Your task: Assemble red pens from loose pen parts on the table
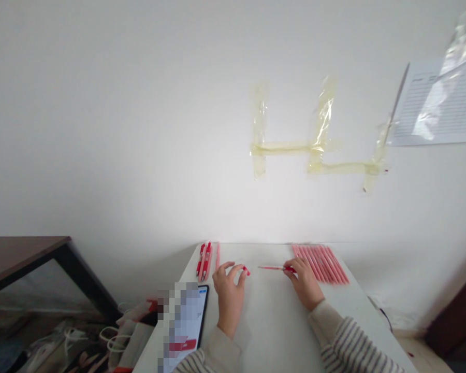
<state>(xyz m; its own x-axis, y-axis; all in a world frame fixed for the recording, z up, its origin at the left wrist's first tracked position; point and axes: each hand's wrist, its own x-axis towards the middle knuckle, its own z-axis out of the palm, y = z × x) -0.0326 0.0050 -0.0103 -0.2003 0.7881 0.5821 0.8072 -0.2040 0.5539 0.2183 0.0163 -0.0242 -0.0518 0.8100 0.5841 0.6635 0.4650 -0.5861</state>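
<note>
Pinching a small red cap (247, 270) between thumb and forefinger, the left hand (229, 290) is resting on the white table (272, 331), its other fingers curling loosely. The right hand (305, 284) is gripping a thin red pen (274, 268) by its right end, with the slim tip pointing left toward the cap and not touching it. A row of pink pens (322, 264) is lying just right of that hand. A few red pens (204, 259) are lying at the far left corner, and a phone (190, 316) is lying at the near left.
</note>
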